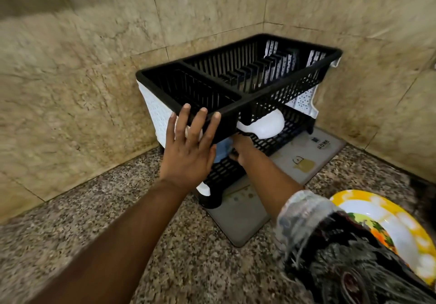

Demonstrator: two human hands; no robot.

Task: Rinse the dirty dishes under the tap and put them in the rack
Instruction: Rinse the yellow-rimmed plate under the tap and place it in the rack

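Against the tiled corner wall, counter (99, 252) of speckled granite carries a grey mat (238, 223) and, on it, the two-tier rack (236, 77), black trays with white perforated sides. Top tier looks empty in its slots; lower tier holds a white dish (264, 127) tucked under the upper tray. Plate (387, 221), white with a yellow rim and fruit print, sits at the near right edge of the counter, partly behind the sleeve (306, 219); probably waiting its turn. Left hand (188, 152) lies flat on the rack's front rim, fingers (200, 124) straight and spread, likely steadying it. Right hand (240, 152) reaches into the lower tier, curled around a pale blue item (223, 149), mostly hidden, apparently being seated there.
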